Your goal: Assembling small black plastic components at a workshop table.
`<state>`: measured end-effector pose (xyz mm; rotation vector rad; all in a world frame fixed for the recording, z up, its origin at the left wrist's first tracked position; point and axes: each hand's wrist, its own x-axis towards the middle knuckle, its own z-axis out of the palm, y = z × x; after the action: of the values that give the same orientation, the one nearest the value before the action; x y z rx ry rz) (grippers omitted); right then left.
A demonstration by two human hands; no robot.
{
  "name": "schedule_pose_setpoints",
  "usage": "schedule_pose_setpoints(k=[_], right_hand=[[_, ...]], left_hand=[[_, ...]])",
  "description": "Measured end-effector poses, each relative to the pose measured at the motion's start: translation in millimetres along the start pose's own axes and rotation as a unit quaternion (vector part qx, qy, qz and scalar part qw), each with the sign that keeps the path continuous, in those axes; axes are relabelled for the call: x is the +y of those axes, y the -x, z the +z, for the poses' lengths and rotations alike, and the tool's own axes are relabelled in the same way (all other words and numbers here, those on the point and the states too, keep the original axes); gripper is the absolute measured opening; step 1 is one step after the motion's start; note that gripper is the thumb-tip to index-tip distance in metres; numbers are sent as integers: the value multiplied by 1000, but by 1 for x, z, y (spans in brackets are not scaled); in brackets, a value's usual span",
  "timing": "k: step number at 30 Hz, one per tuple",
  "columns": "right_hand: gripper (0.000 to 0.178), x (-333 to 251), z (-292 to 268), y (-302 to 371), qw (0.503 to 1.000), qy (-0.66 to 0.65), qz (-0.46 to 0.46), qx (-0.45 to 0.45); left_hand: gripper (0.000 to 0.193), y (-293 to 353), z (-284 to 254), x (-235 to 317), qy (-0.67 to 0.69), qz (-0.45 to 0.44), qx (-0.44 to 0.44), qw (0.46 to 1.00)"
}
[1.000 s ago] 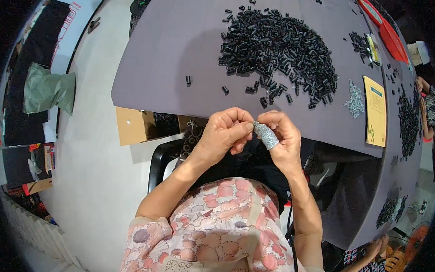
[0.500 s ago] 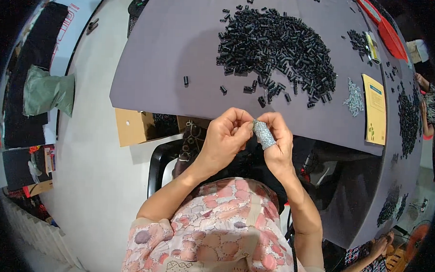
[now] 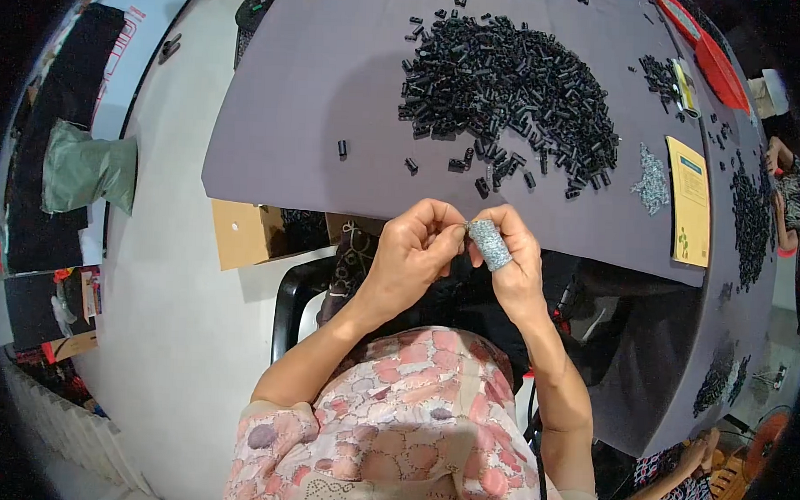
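Both hands meet just in front of the near table edge. My left hand (image 3: 417, 255) is closed, with thumb and forefinger pinched at the tips around something too small to make out. Close against those tips is my right hand (image 3: 515, 272), its forefinger bent and its fingers closed. A grey speckled wrap (image 3: 491, 245) covers what looks like the right thumb. Whatever lies between the right fingertips is hidden. Beyond the hands, a large pile of short black plastic tubes (image 3: 512, 82) spreads over the purple-grey tablecloth (image 3: 282, 105).
Loose black tubes (image 3: 411, 165) lie left of the pile. To the right are a heap of small silvery pieces (image 3: 652, 181) and a yellow booklet (image 3: 688, 203). A cardboard box (image 3: 239, 236) stands below the table edge. Another person's hands (image 3: 784, 162) show at the far right.
The wrapped right thumb has tilted slightly more upright, and the right hand has shifted a little. The left hand keeps its pinch. Another person's hands at the right have moved slightly.
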<state>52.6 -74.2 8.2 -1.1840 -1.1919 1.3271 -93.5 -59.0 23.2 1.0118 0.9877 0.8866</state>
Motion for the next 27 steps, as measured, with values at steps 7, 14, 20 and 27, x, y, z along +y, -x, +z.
schedule_pose_setpoints(k=[7, 14, 20, 27], right_hand=[[8, 8, -8, -1, 999, 34, -20, -15], [10, -3, -7, -2, 988, 99, -116, -23], [12, -5, -5, -1, 989, 76, -122, -18], [7, -4, -4, 2, 998, -8, -60, -14]], left_hand=[[10, 0, -2, 7, 28, -40, -19, 999], [11, -3, -11, 9, 121, -101, -73, 985], [12, -1, -9, 9, 107, -64, -76, 989], [12, 1, -6, 9, 92, -17, -75, 993]])
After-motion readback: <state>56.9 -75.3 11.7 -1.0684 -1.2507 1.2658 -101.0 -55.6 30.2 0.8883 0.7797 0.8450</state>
